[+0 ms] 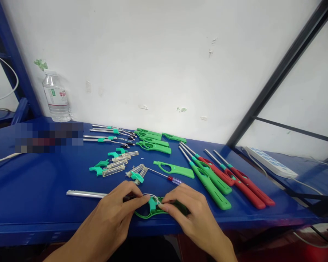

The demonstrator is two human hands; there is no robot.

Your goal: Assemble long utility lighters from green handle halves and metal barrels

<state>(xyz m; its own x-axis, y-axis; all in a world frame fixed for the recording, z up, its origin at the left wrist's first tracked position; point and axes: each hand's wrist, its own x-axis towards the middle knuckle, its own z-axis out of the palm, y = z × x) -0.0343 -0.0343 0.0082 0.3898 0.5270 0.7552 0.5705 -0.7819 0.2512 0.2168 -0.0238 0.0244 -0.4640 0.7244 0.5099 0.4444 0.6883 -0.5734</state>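
A half-built long-neck gas lighter lies along the table's front edge: a silver metal tube (pixel 84 194) to the left, an open green handle half (pixel 145 217) under my hands. My left hand (pixel 116 209) is closed around the joint of tube and handle, thumb and forefinger pinched together. Inside the handle sits a teal trigger (pixel 152 204), with a white wire (pixel 150 195) looping above it. My right hand (pixel 192 209) pinches by the wire's right end, just right of the trigger. Its other fingers curl over the handle's rear and hide what lies there.
Behind my hands lie clear fuel tanks (pixel 117 164) with teal triggers, a screwdriver (pixel 175 179) and a loose green handle half (pixel 177 169). Further back are metal tubes (pixel 101 139) with wires and green handle halves (pixel 154 145). Finished green and red lighters (pixel 246 185) lie right; a bottle (pixel 57 98) stands left.
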